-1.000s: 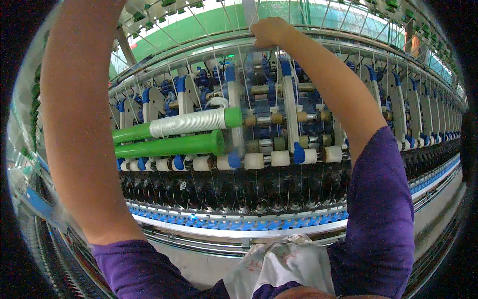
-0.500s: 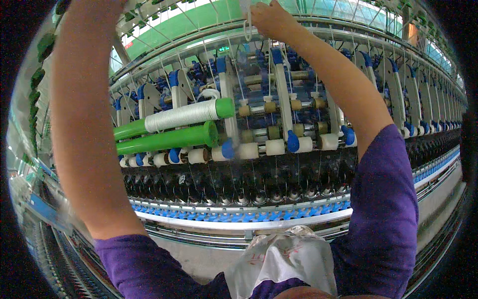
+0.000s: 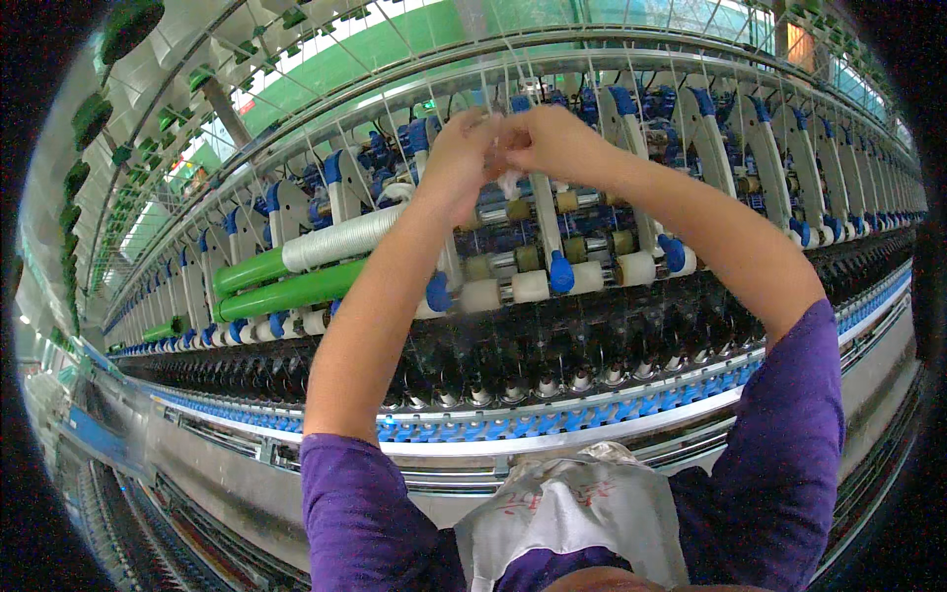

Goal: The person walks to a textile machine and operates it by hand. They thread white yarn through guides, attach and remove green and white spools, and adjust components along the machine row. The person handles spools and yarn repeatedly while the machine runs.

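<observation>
My left hand (image 3: 462, 158) and my right hand (image 3: 554, 141) meet at the upper middle, in front of the spinning machine's drafting arms. Their fingers are pinched together around a white roving strand (image 3: 509, 184), whose loose end shows just below them. Motion smears the fingertips a little. To the left, beside my left forearm, lies a green bobbin wound with white roving (image 3: 340, 240). Below it lies a bare green bobbin tube (image 3: 296, 293); my forearm covers the right ends of both.
White rollers (image 3: 531, 286) and blue-tipped drafting arms (image 3: 561, 271) run along the machine. Below them stand dark spindles (image 3: 547, 385) and a blue-and-white rail (image 3: 552, 424). Overhead, a metal rail (image 3: 395, 91) carries several hanging strands.
Both hands have come down from the top of the view. The left moved right and the right moved down, and they now meet at the strand. The view has shifted slightly.
</observation>
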A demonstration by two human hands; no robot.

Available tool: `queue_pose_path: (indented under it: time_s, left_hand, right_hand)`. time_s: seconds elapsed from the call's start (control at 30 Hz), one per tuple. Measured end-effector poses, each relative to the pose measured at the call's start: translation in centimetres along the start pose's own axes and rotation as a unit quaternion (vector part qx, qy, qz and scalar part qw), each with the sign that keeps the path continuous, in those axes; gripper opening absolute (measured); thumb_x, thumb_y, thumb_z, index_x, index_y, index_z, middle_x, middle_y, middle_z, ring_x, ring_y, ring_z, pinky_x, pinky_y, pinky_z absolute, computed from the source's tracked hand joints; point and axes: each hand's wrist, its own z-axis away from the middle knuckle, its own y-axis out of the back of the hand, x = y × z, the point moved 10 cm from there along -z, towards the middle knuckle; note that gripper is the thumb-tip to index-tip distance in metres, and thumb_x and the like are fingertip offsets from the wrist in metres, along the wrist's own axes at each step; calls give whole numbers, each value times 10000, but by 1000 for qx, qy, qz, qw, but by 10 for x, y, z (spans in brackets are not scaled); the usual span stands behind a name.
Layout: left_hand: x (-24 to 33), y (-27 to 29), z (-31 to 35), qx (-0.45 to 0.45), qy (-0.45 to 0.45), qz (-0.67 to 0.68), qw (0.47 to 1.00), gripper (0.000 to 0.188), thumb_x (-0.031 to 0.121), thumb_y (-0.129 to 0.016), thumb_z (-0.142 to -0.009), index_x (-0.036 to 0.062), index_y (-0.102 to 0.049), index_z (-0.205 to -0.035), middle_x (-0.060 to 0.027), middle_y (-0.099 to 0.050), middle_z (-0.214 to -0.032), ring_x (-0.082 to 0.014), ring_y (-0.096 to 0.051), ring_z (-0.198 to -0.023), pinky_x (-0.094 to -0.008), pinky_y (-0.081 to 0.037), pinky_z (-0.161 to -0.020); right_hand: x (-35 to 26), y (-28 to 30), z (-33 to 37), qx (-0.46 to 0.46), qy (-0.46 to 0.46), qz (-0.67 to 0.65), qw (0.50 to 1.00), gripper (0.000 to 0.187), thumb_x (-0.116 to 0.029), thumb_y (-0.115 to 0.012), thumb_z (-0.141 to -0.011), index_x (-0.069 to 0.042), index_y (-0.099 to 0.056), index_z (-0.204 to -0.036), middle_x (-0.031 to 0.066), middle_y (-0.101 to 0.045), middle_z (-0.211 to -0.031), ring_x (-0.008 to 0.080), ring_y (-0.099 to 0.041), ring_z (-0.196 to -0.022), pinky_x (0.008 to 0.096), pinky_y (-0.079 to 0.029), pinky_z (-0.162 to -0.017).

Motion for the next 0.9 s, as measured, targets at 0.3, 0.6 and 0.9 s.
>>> queue_pose_path:
  time_s: [0.3,0.6,0.9]
  left_hand:
    - [2,14,9,77,-20,-23,997,146,139,-571,-876,35,-579,-979,-2,-536,-714,-75,-439,-516,-221,-336,-445]
    - [7,-1,16,11,2,-207,978,140,190,-570,-862,63,-588,-808,31,-462,-604,-55,-348,-449,-209,-247,-389]
    - [-34,-8,50,-192,153,-368,897,109,138,-552,-830,56,-623,-832,-33,-641,-697,-45,-381,-415,-203,-275,-373]
  right_hand:
    - [-7,-3,19,-133,-73,-48,987,278,-293,-656,-794,-16,-651,-807,66,-659,-710,132,-625,-629,275,-503,-623]
    - [34,-3,-39,-94,-113,-25,989,372,-395,-612,-785,-37,-675,-706,71,-650,-632,159,-626,-548,295,-505,-531]
    - [21,5,-41,-77,-74,47,993,332,-345,-627,-778,-29,-663,-682,61,-639,-616,148,-586,-516,297,-476,-529]
